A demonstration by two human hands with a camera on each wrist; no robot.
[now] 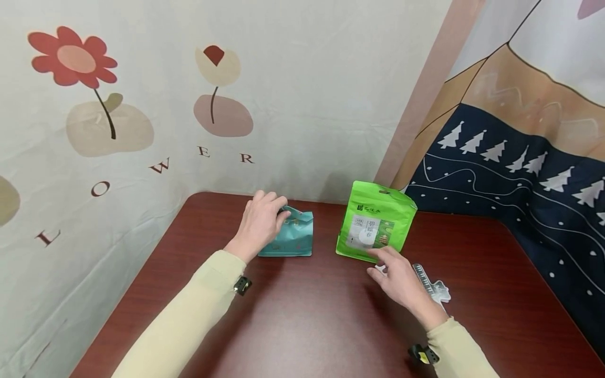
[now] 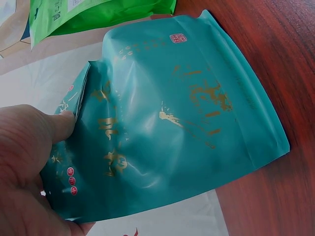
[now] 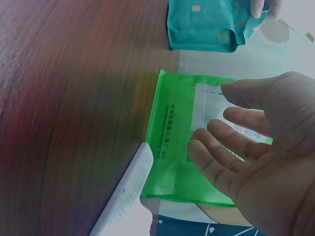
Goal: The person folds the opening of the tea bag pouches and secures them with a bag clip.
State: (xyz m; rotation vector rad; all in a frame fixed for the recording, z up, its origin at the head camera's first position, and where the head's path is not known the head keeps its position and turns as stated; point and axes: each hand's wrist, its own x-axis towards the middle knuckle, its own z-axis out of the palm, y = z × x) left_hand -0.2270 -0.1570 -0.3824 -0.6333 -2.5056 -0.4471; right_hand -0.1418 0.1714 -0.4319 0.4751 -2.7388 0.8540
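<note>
Standing at the back of the table is a teal pouch (image 1: 295, 239), its top folded over. My left hand (image 1: 261, 220) pinches that folded top; in the left wrist view the thumb (image 2: 63, 125) presses on the flap, and gold lettering covers the pouch. To the right a bright green pouch (image 1: 378, 210) with a hang hole stands upright. In front of it hovers my right hand (image 1: 399, 278), fingers spread and loosely bent, holding nothing. Beside that hand lies a white clip-like item (image 1: 430, 283) with a striped strip, also seen as a pale long edge (image 3: 125, 191) in the right wrist view.
The dark red-brown table (image 1: 302, 325) reaches back to a pale cloth (image 1: 307, 105) printed with flowers and letters. On the right hangs a navy cloth (image 1: 496, 184) with white trees. A small white piece (image 1: 381, 269) shows partly behind the right hand.
</note>
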